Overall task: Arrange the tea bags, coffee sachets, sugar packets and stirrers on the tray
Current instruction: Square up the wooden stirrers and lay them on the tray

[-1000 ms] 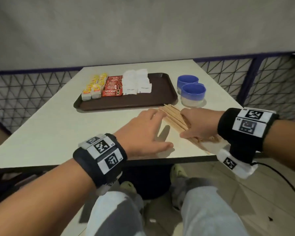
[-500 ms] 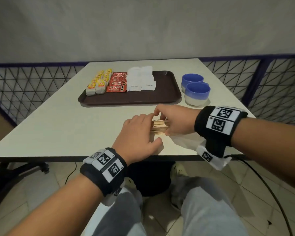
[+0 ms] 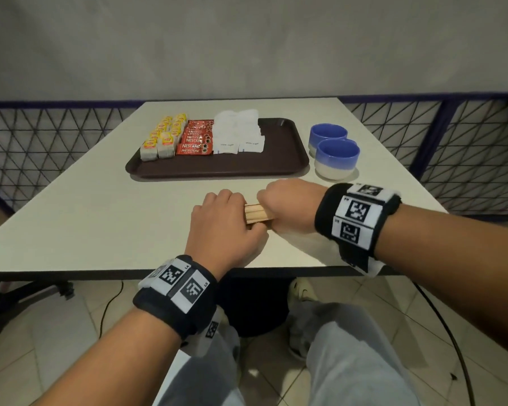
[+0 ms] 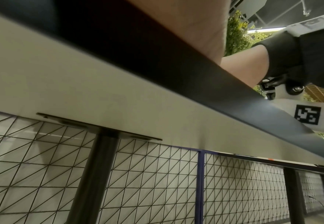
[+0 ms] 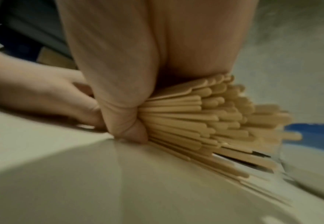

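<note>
A bundle of wooden stirrers (image 3: 256, 213) lies on the white table near its front edge. My left hand (image 3: 228, 209) grips its left end and my right hand (image 3: 280, 200) grips its right end, knuckles up. In the right wrist view the stirrers (image 5: 205, 121) fan out from under my curled right thumb (image 5: 122, 118), and the left hand (image 5: 42, 94) closes in behind. On the brown tray (image 3: 282, 159) stand rows of yellow-tagged tea bags (image 3: 165, 139), red coffee sachets (image 3: 195, 140) and white sugar packets (image 3: 238, 133). The tray's right part is bare.
Two blue-and-white cups (image 3: 338, 158) stand right of the tray, close to my right hand. A clear plastic wrapper (image 3: 308, 244) lies under my right wrist at the table's front edge (image 3: 100, 275). The left wrist view shows only the table's underside (image 4: 80, 91) and mesh fencing.
The stirrers lay loosely fanned on the table a second ago. Both hands have since closed round them and squeezed them into a tight bundle, moving closer together.
</note>
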`<control>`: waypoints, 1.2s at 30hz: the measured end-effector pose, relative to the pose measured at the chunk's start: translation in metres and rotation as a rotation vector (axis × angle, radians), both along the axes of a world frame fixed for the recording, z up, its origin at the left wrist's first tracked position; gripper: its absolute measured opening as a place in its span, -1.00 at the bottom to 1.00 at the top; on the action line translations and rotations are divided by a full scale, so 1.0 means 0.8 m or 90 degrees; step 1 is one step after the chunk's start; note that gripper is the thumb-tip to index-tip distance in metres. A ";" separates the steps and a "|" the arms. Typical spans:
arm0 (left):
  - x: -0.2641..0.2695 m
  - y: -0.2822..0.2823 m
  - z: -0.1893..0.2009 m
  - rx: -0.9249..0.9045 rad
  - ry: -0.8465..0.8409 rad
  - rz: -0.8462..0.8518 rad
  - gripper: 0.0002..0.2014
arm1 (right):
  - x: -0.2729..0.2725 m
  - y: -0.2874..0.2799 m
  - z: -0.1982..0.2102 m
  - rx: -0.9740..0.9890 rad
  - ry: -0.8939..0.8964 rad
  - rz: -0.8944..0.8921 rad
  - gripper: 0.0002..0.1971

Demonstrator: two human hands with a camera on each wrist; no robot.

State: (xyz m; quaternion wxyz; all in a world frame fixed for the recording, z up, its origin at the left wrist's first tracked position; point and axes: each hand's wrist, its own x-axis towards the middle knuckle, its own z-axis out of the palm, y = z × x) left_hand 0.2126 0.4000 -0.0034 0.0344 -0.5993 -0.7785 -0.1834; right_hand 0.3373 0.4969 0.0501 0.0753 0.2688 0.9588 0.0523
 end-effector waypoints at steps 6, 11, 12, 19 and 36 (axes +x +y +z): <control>-0.004 0.002 -0.007 0.060 0.017 -0.005 -0.81 | -0.001 -0.001 0.000 -0.010 0.004 0.019 -0.80; -0.005 0.003 -0.009 0.077 0.041 -0.015 -0.82 | -0.002 0.006 -0.002 -0.051 0.043 -0.038 -0.79; -0.005 0.004 -0.010 0.078 0.044 -0.017 -0.83 | -0.001 0.008 -0.001 -0.062 0.046 -0.050 -0.81; -0.002 0.000 -0.010 0.082 0.035 -0.031 -0.80 | -0.007 0.010 0.006 -0.068 -0.004 -0.072 -0.96; 0.000 -0.002 -0.007 0.060 0.039 -0.014 -0.73 | 0.004 0.003 0.011 -0.108 0.012 -0.070 -0.77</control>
